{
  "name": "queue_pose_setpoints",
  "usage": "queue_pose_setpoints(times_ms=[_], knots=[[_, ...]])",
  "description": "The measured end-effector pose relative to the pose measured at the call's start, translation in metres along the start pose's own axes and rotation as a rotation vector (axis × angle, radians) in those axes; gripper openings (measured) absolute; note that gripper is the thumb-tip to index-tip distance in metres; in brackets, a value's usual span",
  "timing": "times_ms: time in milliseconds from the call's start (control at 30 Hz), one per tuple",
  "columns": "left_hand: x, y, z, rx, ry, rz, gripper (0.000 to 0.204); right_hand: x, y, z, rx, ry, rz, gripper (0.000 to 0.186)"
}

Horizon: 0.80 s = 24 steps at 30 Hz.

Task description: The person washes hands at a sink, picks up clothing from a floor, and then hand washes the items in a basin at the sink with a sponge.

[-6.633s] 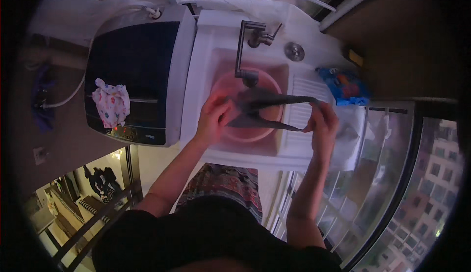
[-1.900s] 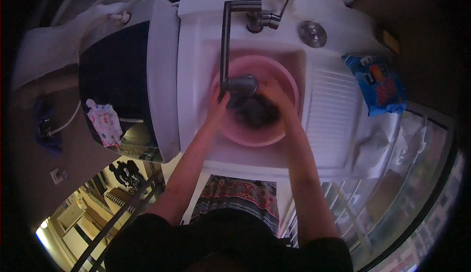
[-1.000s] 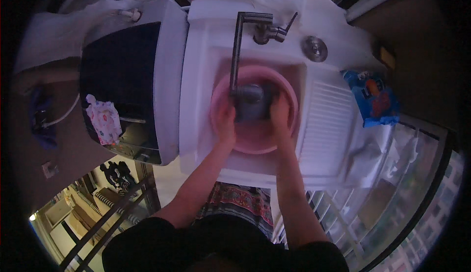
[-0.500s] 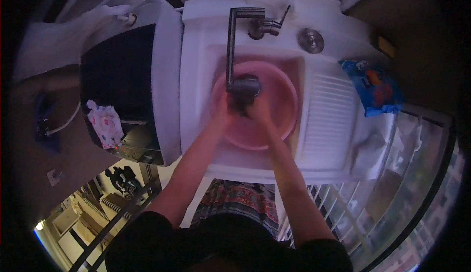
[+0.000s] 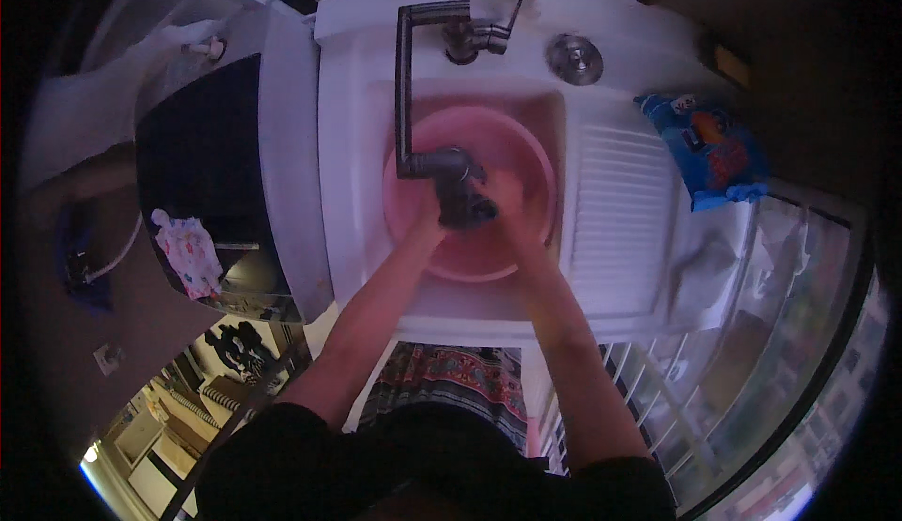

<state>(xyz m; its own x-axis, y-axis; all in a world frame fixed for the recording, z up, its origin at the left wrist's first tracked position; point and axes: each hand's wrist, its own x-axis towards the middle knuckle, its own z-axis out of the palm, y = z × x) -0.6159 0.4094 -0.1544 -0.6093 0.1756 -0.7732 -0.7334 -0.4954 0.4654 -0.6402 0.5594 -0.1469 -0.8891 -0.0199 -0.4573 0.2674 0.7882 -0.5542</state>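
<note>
A dark, wet-looking cloth is bunched over the pink basin, right below the outlet of the swivel faucet. My left hand grips the cloth from its left side, most of its fingers hidden behind the dark fabric. Close by on the right is my right hand, its fingers reaching toward the cloth's upper right edge. That hand is blurred, so its grip does not show. What lies at the bottom of the basin is hard to make out in the dim light.
The basin stands in a white sink with a ribbed washboard on its right. A blue package lies beyond the board. A round metal drain piece sits behind. To the left, a patterned cloth lies on a dark-topped appliance.
The view has shifted, so the sink sits slightly further left. My right hand has moved from beneath the faucet outlet to the cloth's right side, and the cloth now shows more below the outlet.
</note>
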Motion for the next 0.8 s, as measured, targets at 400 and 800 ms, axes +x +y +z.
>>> queue_pose_setpoints(times_ms=[400,800], knots=[[-0.145,0.033,0.021,0.838,-0.107,0.176,0.037,-0.094,-0.052,-0.002,1.722,-0.299,0.351,0.06],[-0.084,0.056,0.018,-0.237,0.173,0.012,0.049,-0.092,-0.039,-0.03,1.479,-0.107,0.435,0.048]])
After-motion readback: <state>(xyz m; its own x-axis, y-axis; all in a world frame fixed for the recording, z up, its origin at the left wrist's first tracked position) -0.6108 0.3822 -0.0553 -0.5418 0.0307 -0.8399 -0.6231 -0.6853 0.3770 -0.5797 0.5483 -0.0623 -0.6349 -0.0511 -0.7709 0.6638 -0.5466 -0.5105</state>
